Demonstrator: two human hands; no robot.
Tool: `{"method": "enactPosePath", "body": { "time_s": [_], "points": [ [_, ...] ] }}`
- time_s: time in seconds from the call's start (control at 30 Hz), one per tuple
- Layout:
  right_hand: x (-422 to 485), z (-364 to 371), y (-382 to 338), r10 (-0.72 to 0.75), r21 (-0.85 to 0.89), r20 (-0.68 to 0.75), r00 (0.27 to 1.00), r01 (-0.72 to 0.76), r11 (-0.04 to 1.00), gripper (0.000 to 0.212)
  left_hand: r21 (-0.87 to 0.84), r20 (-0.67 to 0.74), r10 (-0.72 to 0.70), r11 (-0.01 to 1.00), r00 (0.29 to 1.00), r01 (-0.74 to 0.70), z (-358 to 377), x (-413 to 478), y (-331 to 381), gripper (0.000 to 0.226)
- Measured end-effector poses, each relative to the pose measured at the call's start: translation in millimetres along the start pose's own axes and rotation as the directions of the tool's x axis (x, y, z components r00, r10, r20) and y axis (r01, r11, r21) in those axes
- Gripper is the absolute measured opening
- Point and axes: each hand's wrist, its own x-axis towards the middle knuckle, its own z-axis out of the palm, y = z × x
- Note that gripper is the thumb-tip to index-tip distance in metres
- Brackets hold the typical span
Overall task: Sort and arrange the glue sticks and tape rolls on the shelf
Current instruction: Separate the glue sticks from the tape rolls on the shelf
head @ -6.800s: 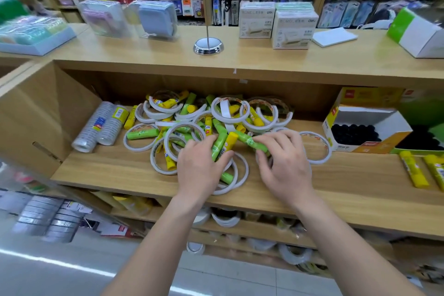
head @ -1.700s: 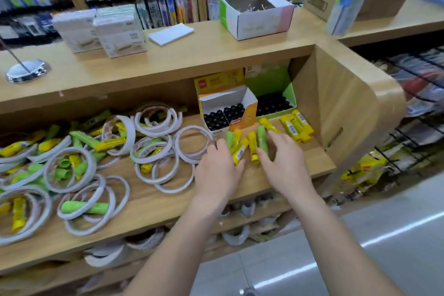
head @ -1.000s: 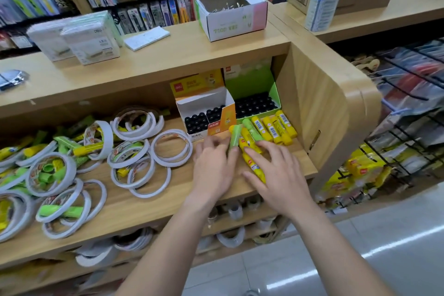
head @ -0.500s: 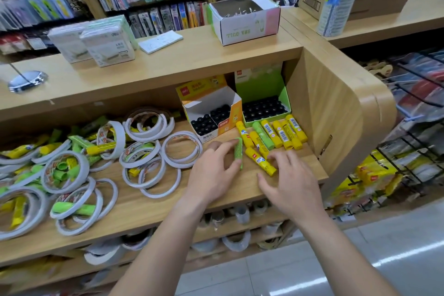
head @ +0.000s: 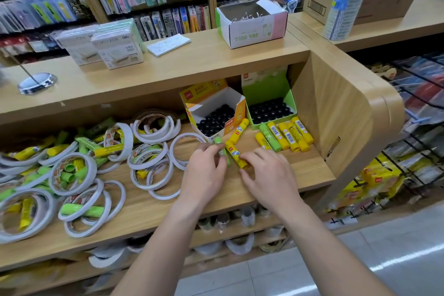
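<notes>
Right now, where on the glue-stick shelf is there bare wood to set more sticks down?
Bare wood lies between the right hand and the side panel, in front of the glue stick row. The left half is crowded with tape rolls.

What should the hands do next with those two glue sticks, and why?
Probably slide them right into the neat row: the left hand holds the green glue stick, the right hand touches the yellow glue stick, and both lie apart from that row.
</notes>
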Motion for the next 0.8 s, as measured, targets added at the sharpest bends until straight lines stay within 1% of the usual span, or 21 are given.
{"method": "enactPosePath", "body": {
  "time_s": [0.1,0.17,0.23,0.3,0.37,0.43,0.5,0.53,0.7,0.8],
  "points": [
    [5,2,-5,-0.035,-0.026,-0.002,0.999,0.035,0.999,0.032,0.027,-0.006,0.004,1.0,1.0,-0.004,-5,3,1,0.03],
    [4,2,-8,-0.078,-0.028,-0.006,0.997,0.078,0.997,0.033,0.046,0.032,0.021,0.999,0.999,-0.022,-5,5,1,0.029],
    [1,1,-8,-0.08,-0.025,-0.026,0.996,0.079,0.997,0.032,0.055,0.07,0.06,0.996,0.996,-0.063,-4,8,0,0.028],
    [-1,-1,-6,-0.05,-0.038,-0.045,0.998,0.049,0.998,0.033,0.059,0.061,0.086,0.994,0.994,-0.089,-5,15,0,0.027],
    [-1,-2,-4,-0.033,-0.088,-0.036,0.999,0.03,0.996,0.039,0.11,0.051,0.116,0.987,0.992,-0.121,-4,24,4,0.032],
    [0,-2,-4,-0.022,-0.13,-0.027,0.999,0.018,0.991,0.038,0.146,0.124,0.151,0.975,0.981,-0.169,-1,33,9,0.04],
    [-2,-3,-3,0.006,-0.144,-0.061,0.998,-0.015,0.99,0.031,0.18,0.239,0.144,0.965,0.96,-0.189,5,38,12,0.048],
    [-3,-4,-2,0.026,-0.152,-0.081,0.996,-0.038,0.988,0.028,0.206,0.274,0.135,0.959,0.952,-0.195,7,39,11,0.049],
    [-9,-10,18,0.108,-0.186,-0.141,0.984,-0.134,0.973,0.024,0.197,0.245,0.208,0.946,0.947,-0.258,8,19,3,0.045],
    [-5,-11,23,0.138,-0.163,-0.164,0.977,-0.164,0.973,0.024,0.175,0.3,0.204,0.949,0.932,-0.264,7,9,2,0.055]
  ]
}}
